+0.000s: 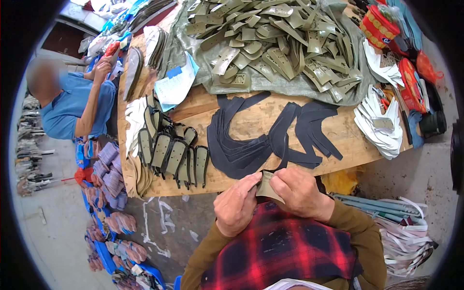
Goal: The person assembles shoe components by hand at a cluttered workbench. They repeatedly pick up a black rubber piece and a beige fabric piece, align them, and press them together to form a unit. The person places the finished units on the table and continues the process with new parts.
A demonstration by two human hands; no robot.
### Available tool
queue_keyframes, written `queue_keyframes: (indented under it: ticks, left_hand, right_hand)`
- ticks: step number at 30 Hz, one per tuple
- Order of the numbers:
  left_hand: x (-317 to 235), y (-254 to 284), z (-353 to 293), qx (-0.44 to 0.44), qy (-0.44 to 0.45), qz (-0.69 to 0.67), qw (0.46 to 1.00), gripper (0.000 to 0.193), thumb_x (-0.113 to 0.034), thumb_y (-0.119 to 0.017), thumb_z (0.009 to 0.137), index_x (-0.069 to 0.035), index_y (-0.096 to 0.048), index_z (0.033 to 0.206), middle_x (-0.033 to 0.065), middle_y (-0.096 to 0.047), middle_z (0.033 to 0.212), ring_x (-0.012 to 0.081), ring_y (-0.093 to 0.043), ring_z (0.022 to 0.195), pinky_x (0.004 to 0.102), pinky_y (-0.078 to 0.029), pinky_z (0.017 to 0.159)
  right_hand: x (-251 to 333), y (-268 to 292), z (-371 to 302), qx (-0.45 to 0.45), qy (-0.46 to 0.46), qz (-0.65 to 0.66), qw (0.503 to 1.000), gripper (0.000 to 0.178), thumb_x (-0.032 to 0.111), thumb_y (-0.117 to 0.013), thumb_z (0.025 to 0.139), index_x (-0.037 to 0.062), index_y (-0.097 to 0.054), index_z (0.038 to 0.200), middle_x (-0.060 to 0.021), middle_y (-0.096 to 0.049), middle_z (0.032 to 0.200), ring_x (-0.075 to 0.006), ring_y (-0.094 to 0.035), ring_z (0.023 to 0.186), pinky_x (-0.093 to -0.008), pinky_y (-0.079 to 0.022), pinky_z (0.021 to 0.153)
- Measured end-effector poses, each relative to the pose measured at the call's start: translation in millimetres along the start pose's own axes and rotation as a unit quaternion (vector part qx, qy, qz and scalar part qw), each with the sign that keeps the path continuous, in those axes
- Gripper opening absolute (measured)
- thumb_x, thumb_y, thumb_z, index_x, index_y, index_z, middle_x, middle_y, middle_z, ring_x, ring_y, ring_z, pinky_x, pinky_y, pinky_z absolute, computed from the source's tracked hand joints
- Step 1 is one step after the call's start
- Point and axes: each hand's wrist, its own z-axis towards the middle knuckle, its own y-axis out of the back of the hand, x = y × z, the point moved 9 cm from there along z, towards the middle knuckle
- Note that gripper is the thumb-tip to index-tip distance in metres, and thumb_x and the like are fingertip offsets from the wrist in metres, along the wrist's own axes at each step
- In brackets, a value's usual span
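Note:
At the table's near edge, my left hand (237,205) and my right hand (300,193) pinch a small olive panel (268,189) between thumbs and fingers. A dark fabric strip (284,155) runs along the panel's far edge, and one end sticks up beyond my right fingers. How strip and panel join is hidden by my fingers. Just beyond lie fanned stacks of dark curved fabric pieces (237,153). To the left of them sits a bunch of olive panels with black edging (175,155), dotted with small holes.
A large heap of loose olive panels (270,38) lies on a plastic sheet (188,72). White cut pieces (379,126) and red tins (379,26) stand at right. Paper sheets (176,82) lie at left. A person in blue (79,104) works beyond the table's left end.

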Motion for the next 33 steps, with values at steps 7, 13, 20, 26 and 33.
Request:
queue_keyframes:
  ticks: [7,13,20,26,33]
  left_hand:
    - [-4,-3,-3,0.007,-0.047,0.015,0.999,0.029,0.014,-0.063,0.079,0.009,-0.061,0.107,0.0195,-0.071,0.099,0.0322,-0.072,0.091,0.0346,-0.059,0.078]
    - [6,-13,-4,0.071,-0.011,-0.019,0.997,0.03,0.007,-0.061,0.084,0.009,-0.061,0.113,0.0219,-0.067,0.109,0.0344,-0.067,0.103,0.04,-0.055,0.088]
    - [51,-55,-30,0.066,0.366,-0.65,0.663,0.05,-0.043,-0.052,0.099,0.005,-0.062,0.11,0.0117,-0.052,0.131,0.0223,-0.053,0.118,0.0346,-0.04,0.102]
    - [48,-28,-15,0.05,0.246,-0.418,0.873,0.036,-0.032,-0.054,0.101,0.002,-0.067,0.097,0.0064,-0.056,0.106,0.016,-0.052,0.099,0.0298,-0.042,0.088]
    - [30,-6,-10,-0.032,0.17,-0.231,0.958,0.024,-0.02,-0.061,0.098,0.004,-0.066,0.1,0.0053,-0.054,0.088,0.0133,-0.051,0.082,0.0246,-0.041,0.071]
  right_hand:
    - [-1,-2,-2,0.011,-0.024,0.003,1.0,0.023,0.009,-0.063,0.075,0.0037,-0.053,0.095,-0.0071,-0.048,0.078,-0.0206,-0.055,0.065,-0.0325,-0.047,0.057]
    - [-7,-5,-3,0.042,-0.051,-0.034,0.997,0.023,0.007,-0.064,0.074,0.0042,-0.053,0.094,-0.0077,-0.047,0.078,-0.0224,-0.055,0.066,-0.0332,-0.047,0.058]
    - [-10,-10,9,0.103,-0.151,0.28,0.943,0.036,0.006,-0.066,0.08,-0.0028,-0.054,0.112,-0.0189,-0.06,0.088,-0.0384,-0.063,0.08,-0.0423,-0.05,0.068]
    - [-5,-17,11,0.151,-0.182,0.372,0.898,0.042,0.007,-0.064,0.084,-0.0026,-0.051,0.123,-0.022,-0.062,0.093,-0.0398,-0.062,0.08,-0.043,-0.049,0.07]
    - [0,-28,3,0.141,-0.165,0.314,0.924,0.042,0.008,-0.065,0.084,-0.0025,-0.051,0.123,-0.0225,-0.061,0.094,-0.0421,-0.061,0.082,-0.0451,-0.049,0.07]
